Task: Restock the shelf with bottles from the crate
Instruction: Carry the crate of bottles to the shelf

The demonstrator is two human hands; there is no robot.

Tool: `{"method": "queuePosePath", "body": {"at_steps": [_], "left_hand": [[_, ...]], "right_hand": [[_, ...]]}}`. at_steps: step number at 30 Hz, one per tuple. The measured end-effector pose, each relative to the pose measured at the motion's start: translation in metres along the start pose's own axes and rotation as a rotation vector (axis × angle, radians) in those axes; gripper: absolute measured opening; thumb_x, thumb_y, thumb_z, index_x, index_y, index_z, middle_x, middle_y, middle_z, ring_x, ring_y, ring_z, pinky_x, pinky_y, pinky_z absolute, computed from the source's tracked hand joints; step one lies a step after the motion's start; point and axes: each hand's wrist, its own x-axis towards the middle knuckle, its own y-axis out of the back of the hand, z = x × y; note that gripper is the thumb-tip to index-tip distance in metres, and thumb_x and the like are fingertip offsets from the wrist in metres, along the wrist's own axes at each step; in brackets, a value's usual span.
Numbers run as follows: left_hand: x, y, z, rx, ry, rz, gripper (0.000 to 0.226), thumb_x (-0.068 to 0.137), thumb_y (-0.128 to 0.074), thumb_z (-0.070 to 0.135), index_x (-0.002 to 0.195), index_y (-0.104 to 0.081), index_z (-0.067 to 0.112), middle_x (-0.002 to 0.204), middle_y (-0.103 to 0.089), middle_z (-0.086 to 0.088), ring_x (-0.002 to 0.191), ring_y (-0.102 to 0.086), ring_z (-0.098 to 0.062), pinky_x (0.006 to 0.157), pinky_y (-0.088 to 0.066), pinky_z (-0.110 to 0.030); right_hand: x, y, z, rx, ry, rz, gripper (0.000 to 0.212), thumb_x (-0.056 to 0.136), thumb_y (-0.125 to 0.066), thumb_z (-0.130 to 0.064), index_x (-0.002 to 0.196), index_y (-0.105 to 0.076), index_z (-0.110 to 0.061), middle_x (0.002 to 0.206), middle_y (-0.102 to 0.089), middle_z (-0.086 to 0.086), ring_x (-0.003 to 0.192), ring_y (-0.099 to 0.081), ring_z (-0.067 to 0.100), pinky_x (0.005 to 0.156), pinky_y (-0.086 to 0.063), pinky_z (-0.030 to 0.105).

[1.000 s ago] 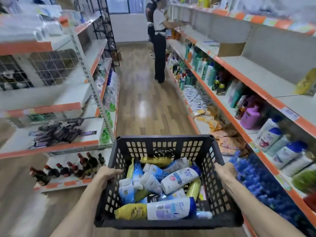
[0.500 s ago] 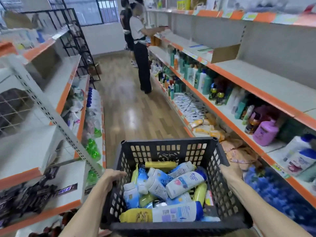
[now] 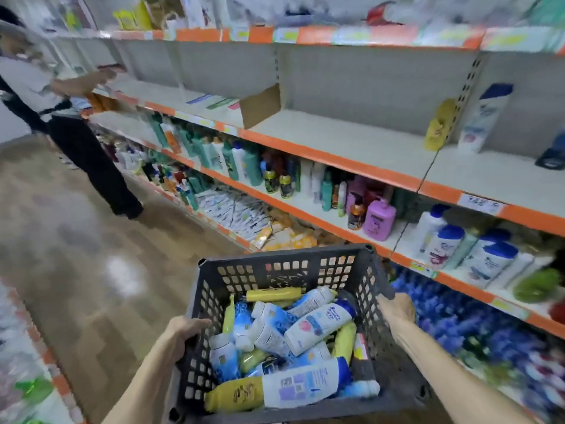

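Here, hands [image 3: 183, 332] [image 3: 397, 307] grip crate [image 3: 275, 270], bottle labels [image 3: 301, 384] blurred.

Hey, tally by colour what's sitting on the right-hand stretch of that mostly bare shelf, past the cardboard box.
Yellow bottle: 1
White bottle with blue cap: 1
Dark blue item, cut off by the frame edge: 1
Total: 3

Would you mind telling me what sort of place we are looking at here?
Most likely a small shop's toiletries aisle: long shelves with orange edges and price labels, rows of shampoo bottles standing on them, and a black crate full of loose bottles for restocking.
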Motion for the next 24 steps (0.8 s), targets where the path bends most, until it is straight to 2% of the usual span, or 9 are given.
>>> {"method": "queuePosePath", "body": {"at_steps": [2,4,6,9,12,14,18,21,24], "left_hand": [[0.031,-0.019,0.033,0.061,-0.057,-0.067,0.033,0.072,-0.082,0.018,0.062,-0.056,0.0,0.044,-0.051,-0.012,0.034,-0.045,-0.021,0.039,-0.039,-0.021],[0.053,-0.043,0.06,0.131,-0.093,-0.142,0.032,0.073,-0.081,0.018,0.064,-0.056,0.0,0.051,-0.053,-0.013,0.041,-0.047,-0.023,0.042,-0.04,-0.023],[0.067,-0.067,0.088,0.213,-0.143,-0.216,0.032,0.075,-0.08,0.019,0.063,-0.057,0.0,0.054,-0.054,-0.015,0.044,-0.049,-0.023,0.038,-0.04,-0.022],[0.075,-0.111,0.128,0.331,-0.22,-0.32,0.034,0.075,-0.08,0.018,0.058,-0.056,0.001,0.052,-0.053,-0.015,0.045,-0.048,-0.022,0.037,-0.04,-0.021],[0.067,-0.159,0.148,0.403,-0.291,-0.422,0.03,0.074,-0.08,0.011,0.058,-0.055,0.004,0.051,-0.052,-0.012,0.046,-0.047,-0.022,0.04,-0.039,-0.021],[0.064,-0.19,0.152,0.417,-0.302,-0.469,0.03,0.072,-0.081,0.01,0.057,-0.055,0.005,0.047,-0.053,-0.011,0.046,-0.048,-0.022,0.045,-0.04,-0.024],[0.056,-0.244,0.142,0.454,-0.344,-0.524,0.04,0.078,-0.078,0.021,0.052,-0.051,0.007,0.036,-0.047,-0.009,0.033,-0.043,-0.018,0.045,-0.038,-0.025],[0.045,-0.284,0.131,0.429,-0.376,-0.517,0.04,0.08,-0.076,0.02,0.052,-0.05,0.006,0.037,-0.047,-0.01,0.031,-0.042,-0.018,0.043,-0.037,-0.024],[0.031,-0.318,0.12,0.444,-0.344,-0.517,0.041,0.079,-0.076,0.016,0.05,-0.05,0.003,0.037,-0.047,-0.01,0.025,-0.041,-0.017,0.039,-0.038,-0.022]], "right_hand": [[0.008,0.003,0.011,0.026,-0.086,0.081,0.025,0.086,-0.065,-0.018,0.093,-0.069,0.006,0.091,-0.07,0.025,0.083,-0.067,0.038,0.065,-0.043,0.033],[0.011,0.013,0.025,0.072,-0.156,0.157,0.022,0.089,-0.064,-0.02,0.089,-0.069,0.002,0.085,-0.07,0.022,0.075,-0.065,0.035,0.062,-0.044,0.035],[0.0,0.028,0.037,0.087,-0.207,0.229,0.023,0.091,-0.061,-0.024,0.083,-0.066,-0.004,0.075,-0.066,0.017,0.067,-0.061,0.031,0.06,-0.049,0.039],[-0.014,0.051,0.06,0.145,-0.319,0.347,0.026,0.093,-0.059,-0.026,0.077,-0.061,-0.006,0.072,-0.064,0.017,0.066,-0.061,0.032,0.057,-0.049,0.036],[-0.016,0.078,0.092,0.17,-0.414,0.471,0.032,0.088,-0.064,-0.035,0.094,-0.068,-0.004,0.089,-0.071,0.02,0.082,-0.068,0.038,0.072,-0.059,0.049],[-0.026,0.097,0.109,0.189,-0.468,0.51,0.028,0.087,-0.066,-0.033,0.092,-0.07,-0.006,0.087,-0.071,0.019,0.08,-0.068,0.037,0.069,-0.059,0.046],[-0.04,0.134,0.137,0.239,-0.507,0.606,0.025,0.088,-0.065,-0.031,0.086,-0.068,-0.006,0.081,-0.07,0.019,0.074,-0.067,0.036,0.057,-0.051,0.038],[-0.03,0.16,0.164,0.252,-0.542,0.612,0.025,0.087,-0.066,-0.033,0.076,-0.061,-0.012,0.071,-0.063,0.014,0.063,-0.06,0.031,0.057,-0.052,0.044],[-0.011,0.188,0.186,0.236,-0.585,0.586,0.023,0.088,-0.066,-0.031,0.075,-0.061,-0.012,0.069,-0.062,0.012,0.06,-0.057,0.029,0.054,-0.047,0.037]]}}
